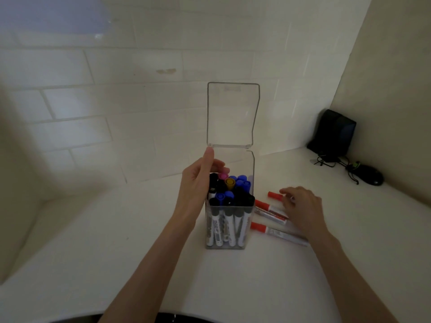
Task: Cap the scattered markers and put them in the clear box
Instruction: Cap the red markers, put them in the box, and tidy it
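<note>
A tall clear box [253, 166] stands on the white counter [116, 241] with its hinged lid [233, 113] swung upright. Several capped markers [231, 190] with black, blue, yellow and pink caps stand packed inside. My left hand [198, 183] holds the box's upper left wall, thumb pointing up by the hinge and fingers curled over the rim. Three red-capped markers lie just right of the box: a far one [274, 195], a middle one [268, 208] and a near one [258, 227]. My right hand [303, 206] lies palm down over them, its fingers stretched across the far marker's barrel.
A black device [333, 134] stands in the back right corner with cables and a black mouse [374, 178] beside it. Tiled wall runs behind the counter, and a plain wall closes off the right side.
</note>
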`<state>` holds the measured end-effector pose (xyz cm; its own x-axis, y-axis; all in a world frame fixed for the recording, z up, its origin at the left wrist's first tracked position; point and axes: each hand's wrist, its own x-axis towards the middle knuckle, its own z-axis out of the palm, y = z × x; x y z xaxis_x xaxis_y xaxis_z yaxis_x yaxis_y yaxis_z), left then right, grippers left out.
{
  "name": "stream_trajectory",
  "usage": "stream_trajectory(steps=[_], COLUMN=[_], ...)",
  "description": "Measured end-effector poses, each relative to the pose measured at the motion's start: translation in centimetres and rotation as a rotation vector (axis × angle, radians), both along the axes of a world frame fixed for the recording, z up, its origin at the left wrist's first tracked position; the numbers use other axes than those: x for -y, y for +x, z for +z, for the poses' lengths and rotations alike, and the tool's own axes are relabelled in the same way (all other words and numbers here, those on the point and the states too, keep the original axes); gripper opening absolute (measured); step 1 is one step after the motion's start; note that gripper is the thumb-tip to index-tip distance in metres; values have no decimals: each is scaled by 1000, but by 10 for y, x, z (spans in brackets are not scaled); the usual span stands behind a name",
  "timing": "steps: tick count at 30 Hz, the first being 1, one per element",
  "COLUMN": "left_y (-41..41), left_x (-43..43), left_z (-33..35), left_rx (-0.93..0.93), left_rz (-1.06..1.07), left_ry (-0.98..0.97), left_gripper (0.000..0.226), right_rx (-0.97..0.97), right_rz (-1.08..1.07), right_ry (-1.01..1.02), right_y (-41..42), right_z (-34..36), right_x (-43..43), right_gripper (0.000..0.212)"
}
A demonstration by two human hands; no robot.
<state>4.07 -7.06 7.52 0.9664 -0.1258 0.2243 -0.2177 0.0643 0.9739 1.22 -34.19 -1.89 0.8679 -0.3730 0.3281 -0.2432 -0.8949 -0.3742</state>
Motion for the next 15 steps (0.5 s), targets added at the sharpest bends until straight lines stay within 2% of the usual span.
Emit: stream_trajectory(steps=[2, 5, 7, 11, 13, 15], left_y=[-1, -2, -3, -3, -2, -2], left_x=[1, 3, 4, 5, 5, 5], left_z=[0, -1, -1, -1, -1, -1], left_rx=[-8, -15, -28, -46, -51, -55], left_rz=[7, 29, 31, 27, 28, 28], left_ry=[-1, 2, 0, -9, -8, -7], left_gripper=[57, 56, 55, 57, 57, 57], right_rx=[41, -49, -100, -127, -81, -43], right_rz=[59, 163, 184, 198, 213, 228], right_ry=[75, 128, 145, -33, -148, -206], right_y=[-3, -6, -11, -24, -28, -28], right_z=[4, 11, 17, 9, 1, -1], right_x=[-3, -13, -22, -49, -59, -63], right_gripper=[18, 19, 38, 105, 110, 102])
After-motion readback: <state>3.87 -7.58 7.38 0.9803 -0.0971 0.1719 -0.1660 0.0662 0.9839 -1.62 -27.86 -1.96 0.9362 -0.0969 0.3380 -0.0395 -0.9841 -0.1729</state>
